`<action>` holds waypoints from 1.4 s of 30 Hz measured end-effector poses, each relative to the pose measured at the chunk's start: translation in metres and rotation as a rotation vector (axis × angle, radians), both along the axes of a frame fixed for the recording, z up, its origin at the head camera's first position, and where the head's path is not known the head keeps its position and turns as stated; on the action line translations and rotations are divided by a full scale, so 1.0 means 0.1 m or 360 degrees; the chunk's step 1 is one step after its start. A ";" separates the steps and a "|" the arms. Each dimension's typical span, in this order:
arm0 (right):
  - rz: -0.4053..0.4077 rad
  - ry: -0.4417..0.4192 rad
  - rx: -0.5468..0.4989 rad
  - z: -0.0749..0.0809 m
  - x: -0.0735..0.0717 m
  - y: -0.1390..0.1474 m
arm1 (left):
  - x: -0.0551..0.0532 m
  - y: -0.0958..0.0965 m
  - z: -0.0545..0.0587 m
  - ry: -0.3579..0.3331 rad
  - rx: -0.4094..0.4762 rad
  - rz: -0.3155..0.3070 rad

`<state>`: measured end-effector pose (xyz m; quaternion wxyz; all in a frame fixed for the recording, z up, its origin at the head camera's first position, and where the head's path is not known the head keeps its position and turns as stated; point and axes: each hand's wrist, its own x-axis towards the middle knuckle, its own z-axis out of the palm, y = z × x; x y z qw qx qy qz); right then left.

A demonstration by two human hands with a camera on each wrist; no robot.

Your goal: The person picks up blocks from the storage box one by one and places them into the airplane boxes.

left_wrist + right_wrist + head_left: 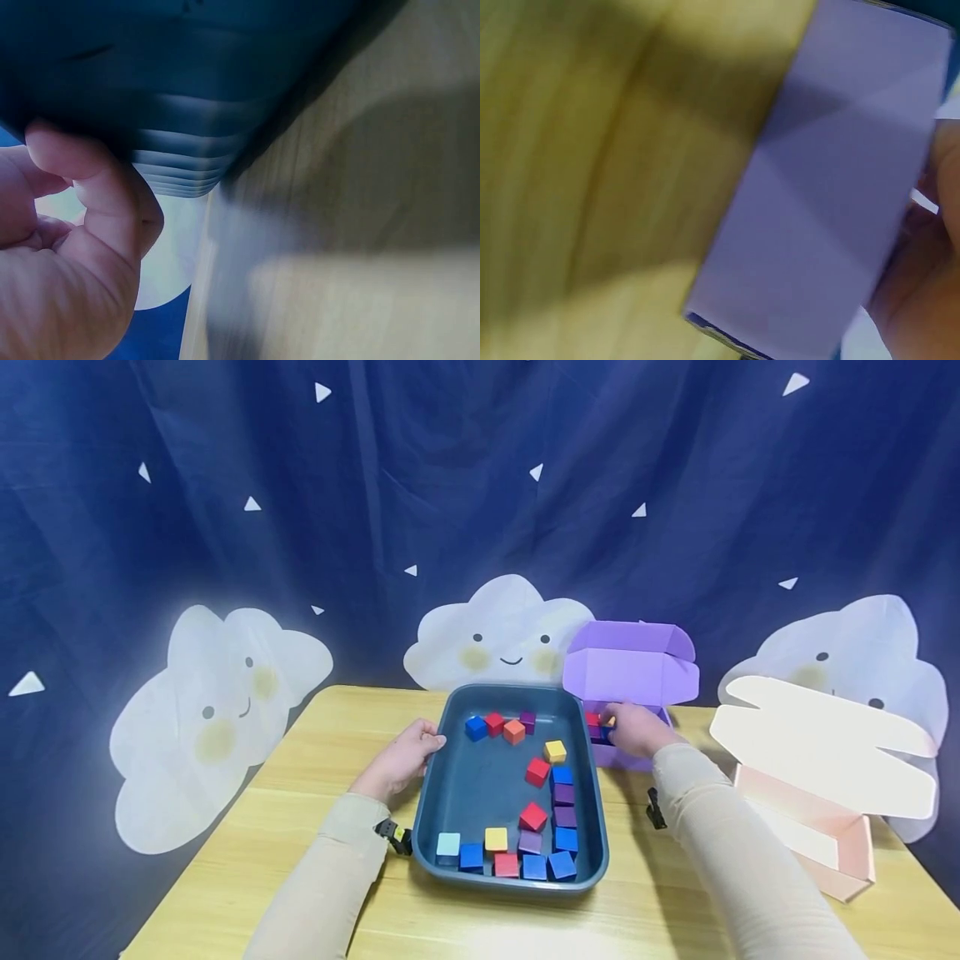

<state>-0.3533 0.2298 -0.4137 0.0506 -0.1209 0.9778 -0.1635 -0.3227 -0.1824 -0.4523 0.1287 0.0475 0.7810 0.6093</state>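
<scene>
Reaching in just right of the dark tray (480, 785), the right hand (637, 729) has its fingertips hidden down in the purple box (621, 757), so can't tell if it's pinching one of the small cubes (592, 719) or only touching; I'd take one at a time and lift clear of the walls. Left hand (401, 760) has fingers curled on the tray's left rim, which should steady it. Loose cubes (537, 772) sit inside the tray, pink box (857, 847) well right of it
</scene>
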 end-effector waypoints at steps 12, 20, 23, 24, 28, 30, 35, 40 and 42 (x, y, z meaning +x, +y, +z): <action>0.0050 0.0233 -0.0204 0.56 0.06 -0.26 | 0.00 0.01 -0.02 0.0007 0.0016 -0.0010; 0.0237 0.0352 -0.0211 0.70 0.14 -0.74 | 0.00 0.02 -0.02 0.0027 -0.0030 0.0015; 0.0291 0.0349 -0.0206 0.72 0.18 -0.94 | 0.00 0.02 -0.02 0.0024 -0.0020 0.0012; 0.0305 0.0338 -0.0195 0.72 0.19 -1.00 | 0.00 0.02 -0.02 0.0024 -0.0009 0.0010; 0.0316 0.0270 -0.0126 0.63 0.20 -1.21 | 0.01 0.02 -0.01 0.0024 0.0023 0.0010; 0.0289 0.0210 -0.0075 0.56 0.19 -1.30 | 0.01 0.03 -0.01 0.0031 0.0025 0.0006; 0.0174 0.0077 0.0072 0.40 0.19 -1.47 | 0.00 0.05 -0.03 0.0021 0.0075 0.0017; 0.0072 0.0069 0.0251 0.22 0.16 -1.58 | 0.00 0.03 -0.04 0.0000 0.0111 0.0027; 0.0031 0.0050 0.0301 0.16 0.15 -1.60 | 0.01 0.03 -0.04 -0.0004 0.0131 0.0027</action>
